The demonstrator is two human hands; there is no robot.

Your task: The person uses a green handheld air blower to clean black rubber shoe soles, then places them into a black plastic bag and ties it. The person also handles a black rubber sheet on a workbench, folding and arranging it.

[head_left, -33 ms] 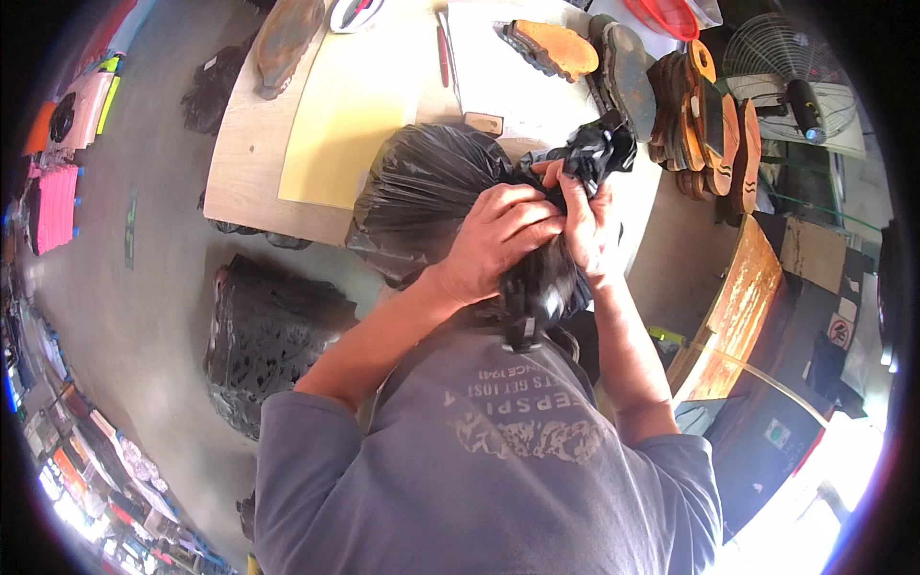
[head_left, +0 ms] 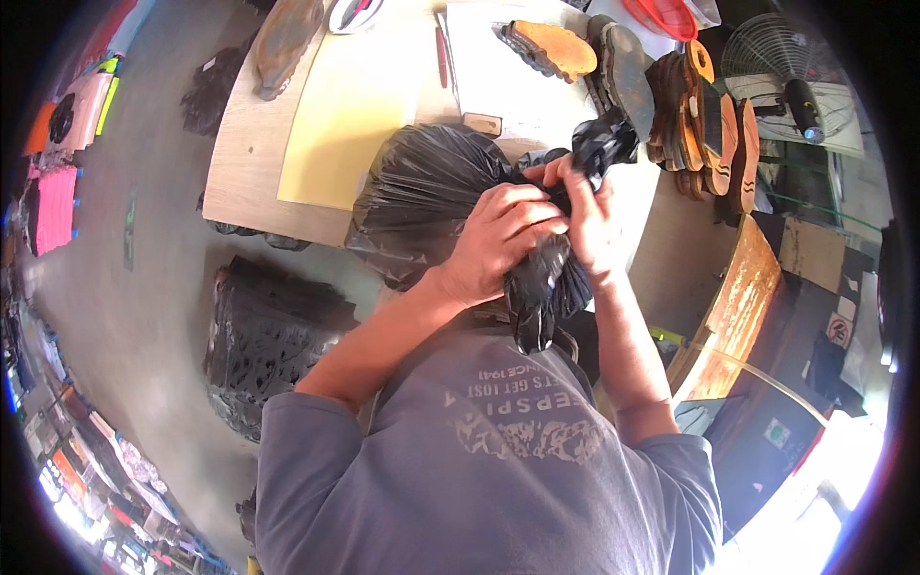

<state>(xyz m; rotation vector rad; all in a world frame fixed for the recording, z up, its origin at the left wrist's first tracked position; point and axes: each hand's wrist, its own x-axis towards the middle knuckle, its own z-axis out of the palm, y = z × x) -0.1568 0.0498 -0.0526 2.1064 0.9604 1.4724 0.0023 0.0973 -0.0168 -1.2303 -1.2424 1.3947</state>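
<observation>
A full, rounded black plastic bag (head_left: 422, 196) rests at the table's near edge, its thin film creased toward a gathered neck. At that neck, on the bag's right side, my two hands meet. My left hand (head_left: 503, 235) is closed with curled fingers on the gathered plastic, and one bunched end hangs below it in front of my grey shirt. My right hand (head_left: 589, 216) pinches the neck between thumb and fingers; another crumpled end sticks up above it. Whether the two ends are knotted is hidden by my fingers.
On the wooden table (head_left: 244, 163) lie a yellow sheet (head_left: 321, 163), a red pen (head_left: 443, 57), a small wooden block (head_left: 482, 124) and an orange shoe sole (head_left: 554, 50). Stacked soles (head_left: 685, 125) and a fan (head_left: 800, 86) are at right. A dark wrapped bundle (head_left: 273, 335) sits left, below the table.
The hanging end of the bag has swung slightly and looks longer and smoother. The upper end has bunched tighter. Both hands have shifted only a little, still at the neck.
</observation>
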